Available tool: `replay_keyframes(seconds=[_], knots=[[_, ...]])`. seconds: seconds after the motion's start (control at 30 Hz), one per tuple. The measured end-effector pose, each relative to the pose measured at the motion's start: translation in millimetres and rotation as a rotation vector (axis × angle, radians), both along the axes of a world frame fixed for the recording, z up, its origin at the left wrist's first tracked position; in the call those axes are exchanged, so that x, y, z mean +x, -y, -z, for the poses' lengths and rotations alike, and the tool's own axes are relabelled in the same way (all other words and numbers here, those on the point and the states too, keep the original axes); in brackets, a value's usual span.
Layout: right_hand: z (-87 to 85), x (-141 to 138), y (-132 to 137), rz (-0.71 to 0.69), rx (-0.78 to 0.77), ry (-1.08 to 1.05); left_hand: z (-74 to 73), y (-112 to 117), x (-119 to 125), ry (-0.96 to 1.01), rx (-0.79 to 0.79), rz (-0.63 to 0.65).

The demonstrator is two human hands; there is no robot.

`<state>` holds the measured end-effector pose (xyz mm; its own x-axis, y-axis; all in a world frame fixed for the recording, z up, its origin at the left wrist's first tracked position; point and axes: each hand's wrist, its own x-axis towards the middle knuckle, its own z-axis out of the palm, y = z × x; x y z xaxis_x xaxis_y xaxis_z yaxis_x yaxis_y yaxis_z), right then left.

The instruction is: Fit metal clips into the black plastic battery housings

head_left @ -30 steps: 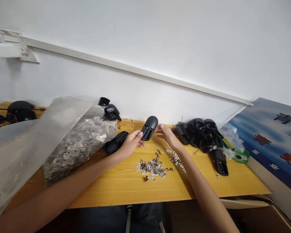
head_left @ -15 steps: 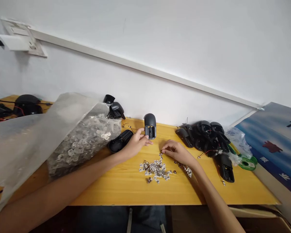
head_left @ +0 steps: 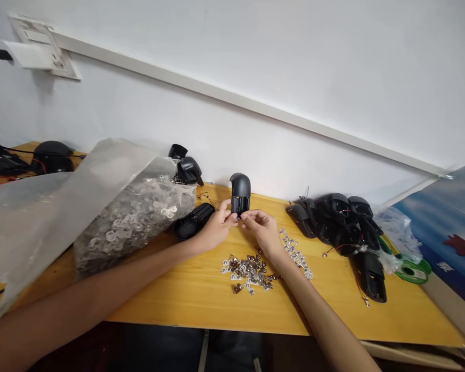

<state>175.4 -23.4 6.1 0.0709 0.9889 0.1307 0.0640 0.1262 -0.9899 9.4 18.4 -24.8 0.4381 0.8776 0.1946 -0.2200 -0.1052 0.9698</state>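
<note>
My left hand grips a black plastic housing by its lower left side and holds it upright, its open battery compartment facing me. The fingers of my right hand are pinched at the lower right edge of that compartment; whatever lies between their tips is too small to make out. Below the hands, small metal battery contacts lie in a loose pile on the table. More contacts are spread to the right of my right wrist.
A clear plastic bag full of metal contacts stands at left, beside another black housing. Several black housings with thin wires are heaped at right, near a green spool. The wooden table meets a white wall.
My right hand has moved up and left from the contacts to the lower edge of the housing. My left hand still holds the housing, now turned slightly. The view has shifted a little.
</note>
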Motion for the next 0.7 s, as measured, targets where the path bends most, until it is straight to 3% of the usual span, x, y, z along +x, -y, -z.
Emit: replay_keyframes(seconds=[0.47, 0.7], knots=[[0.5, -2, 4, 0.104, -0.054, -0.089, -10.8, 6, -4, -0.062, 0.078, 0.031], [5.8, -7, 4, 0.183, 0.015, -0.059, -14.0, 7, 1, 0.048, 0.008, 0.086]])
